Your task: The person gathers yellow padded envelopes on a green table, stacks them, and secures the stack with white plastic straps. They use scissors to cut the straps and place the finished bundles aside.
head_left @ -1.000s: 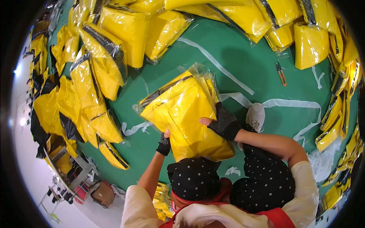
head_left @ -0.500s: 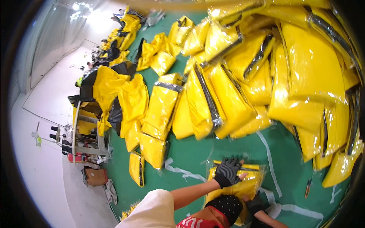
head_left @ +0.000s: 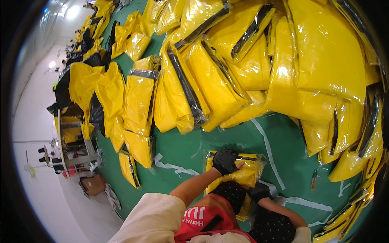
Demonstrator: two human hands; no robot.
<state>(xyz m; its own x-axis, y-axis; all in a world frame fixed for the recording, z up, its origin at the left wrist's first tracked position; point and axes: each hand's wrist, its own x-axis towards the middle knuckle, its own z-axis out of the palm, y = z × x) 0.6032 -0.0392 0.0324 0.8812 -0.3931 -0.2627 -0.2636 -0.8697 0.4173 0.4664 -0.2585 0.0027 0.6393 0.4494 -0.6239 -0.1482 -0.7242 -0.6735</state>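
Observation:
A folded yellow sheet with a black strip, in a clear plastic bag [head_left: 251, 168], lies on the green floor in front of me. My left hand [head_left: 225, 160], in a dark glove with a bare thumb, presses on its upper left part with the fingers stretched out and the thumb apart. At its lower right edge is my right hand [head_left: 259, 192], also in a dark glove; its fingers are mostly hidden, so its grip does not show. My knees, in dark dotted cloth, and a red apron [head_left: 206, 214] cover the bag's near side.
Large bagged yellow bundles [head_left: 324, 60] pile up ahead and to the right. More bundles [head_left: 139, 109] and loose yellow and black sheeting [head_left: 111, 93] lie to the left. White strips [head_left: 269, 152] and a cutter [head_left: 313, 180] lie on the floor. A cardboard box [head_left: 93, 185] stands far left.
The view has shifted, so the scene sits further left and higher, and more of my right arm shows. Both hands stay at the same bagged sheet.

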